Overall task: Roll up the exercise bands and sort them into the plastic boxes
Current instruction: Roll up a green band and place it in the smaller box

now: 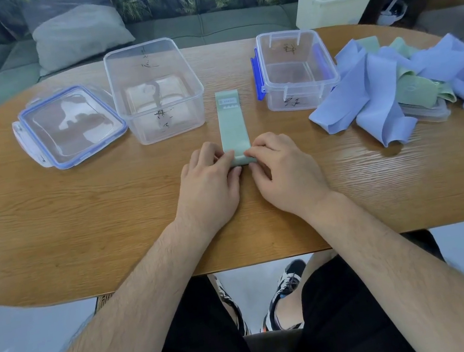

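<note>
A pale green exercise band (232, 123) lies flat on the wooden table (78, 220), stretching away from me. Its near end is turned into a small roll. My left hand (210, 179) pinches the left side of that roll and my right hand (278, 168) pinches the right side. Beyond the band stand two clear plastic boxes, a larger one (155, 93) to the left and a smaller one with blue clips (296, 70) to the right; neither holds a band. A heap of blue and green bands (394, 87) lies at the right.
A clear lid with a blue rim (69, 126) lies at the left of the table. Another clear lid (429, 112) sits under the heap. A cream tub (333, 2) stands behind the table, with a sofa and cushion (75, 36) beyond. My legs are under the near edge.
</note>
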